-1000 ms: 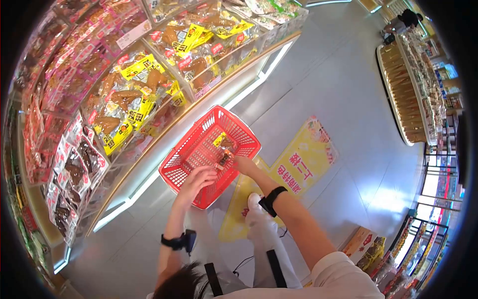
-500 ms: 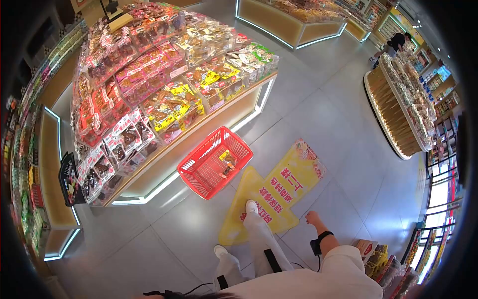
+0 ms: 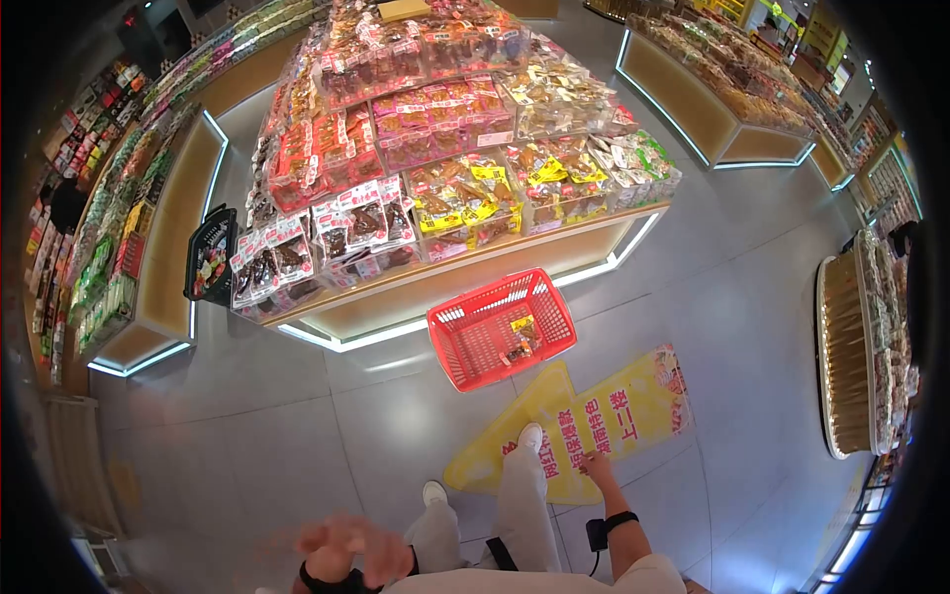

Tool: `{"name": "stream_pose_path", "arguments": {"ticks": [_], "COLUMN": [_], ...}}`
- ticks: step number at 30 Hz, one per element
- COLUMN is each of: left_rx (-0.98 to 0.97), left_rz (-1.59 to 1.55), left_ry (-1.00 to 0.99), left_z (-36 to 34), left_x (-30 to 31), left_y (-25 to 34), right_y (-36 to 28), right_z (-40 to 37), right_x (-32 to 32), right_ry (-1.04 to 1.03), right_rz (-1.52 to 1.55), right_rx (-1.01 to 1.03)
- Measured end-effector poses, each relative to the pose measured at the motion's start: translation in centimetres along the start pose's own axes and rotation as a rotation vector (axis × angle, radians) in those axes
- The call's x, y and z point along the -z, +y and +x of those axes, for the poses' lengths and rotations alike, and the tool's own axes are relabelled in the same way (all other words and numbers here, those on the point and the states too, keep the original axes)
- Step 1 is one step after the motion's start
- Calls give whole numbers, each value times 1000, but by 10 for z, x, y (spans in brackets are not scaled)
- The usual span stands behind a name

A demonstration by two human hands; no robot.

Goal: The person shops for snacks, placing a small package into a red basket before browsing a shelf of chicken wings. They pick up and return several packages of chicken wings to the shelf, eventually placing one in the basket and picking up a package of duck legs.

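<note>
My right hand (image 3: 596, 464) hangs low over the floor at the right of my legs, its fingers loosely curled with nothing visible in them. A black band with a small box circles that wrist. My left hand (image 3: 348, 546) is raised at the bottom left, smeared by motion and doubled, so its fingers do not show clearly. Ahead of my feet a red plastic shopping basket (image 3: 455, 337) stands on the floor, apart from both hands. Inside it lie a yellow-labelled snack packet (image 3: 524, 330) and a smaller brownish packet (image 3: 517, 353).
Just behind the basket rises a tiered display stand (image 3: 475, 252) of packaged snacks. A black basket (image 3: 209, 259) with goods is by its left end. A yellow floor sticker (image 3: 515, 426) lies under my front foot. More shelves (image 3: 163, 287) stand left, and a rounded display (image 3: 841, 356) stands right.
The view has turned left, so the stand and red basket sit further right in the picture. My left hand has come into view, moving. My right hand appears slightly further left and lower.
</note>
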State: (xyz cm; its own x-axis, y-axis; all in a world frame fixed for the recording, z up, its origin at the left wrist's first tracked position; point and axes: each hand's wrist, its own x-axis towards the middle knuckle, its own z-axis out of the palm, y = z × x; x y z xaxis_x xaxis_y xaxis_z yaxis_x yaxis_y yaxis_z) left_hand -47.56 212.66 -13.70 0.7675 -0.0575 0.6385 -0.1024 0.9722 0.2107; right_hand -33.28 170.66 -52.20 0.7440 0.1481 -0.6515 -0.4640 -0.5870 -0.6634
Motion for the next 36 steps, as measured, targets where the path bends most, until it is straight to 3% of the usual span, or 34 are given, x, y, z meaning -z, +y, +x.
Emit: {"name": "stream_pose_path", "arguments": {"ticks": [2,4,8,14,17,20,22,29,32,34,35,36], "left_rx": [395,620,805,775,774,761,863,1043,1112,1160,1056,1040], "left_rz": [45,193,294,305,349,409,451,580,501,423,229,456], "left_ry": [494,709,1079,1282,1491,1561,1617,1661,1708,1745,1665,1387], "left_z": [0,7,-10,-24,-51,-113,-140,-189,-233,-221,-253,-278], "left_x": [55,120,231,378,471,575,633,764,822,834,861,881], "left_y": [-27,-64,-114,-131,-138,-152,-157,-190,-207,-215,-222,-228], "right_y": [-12,-9,-51,-111,-118,-122,-145,-130,-79,-93,-80,-64], "right_z": [47,107,193,280,340,394,422,540,620,617,627,644], "right_x": [-10,-20,-27,-46,-63,-80,-88,-139,-157,-164,-173,-180], "right_ry": [-30,-88,-68,-74,-36,5,45,27,-226,-138,-62,18], "right_rz": [133,38,15,-245,-469,-654,-682,-711,-753,-743,-789,-835], "right_rx": [36,-10,-26,30,158,54,-59,-153,-144,-91,-55,-23]}}
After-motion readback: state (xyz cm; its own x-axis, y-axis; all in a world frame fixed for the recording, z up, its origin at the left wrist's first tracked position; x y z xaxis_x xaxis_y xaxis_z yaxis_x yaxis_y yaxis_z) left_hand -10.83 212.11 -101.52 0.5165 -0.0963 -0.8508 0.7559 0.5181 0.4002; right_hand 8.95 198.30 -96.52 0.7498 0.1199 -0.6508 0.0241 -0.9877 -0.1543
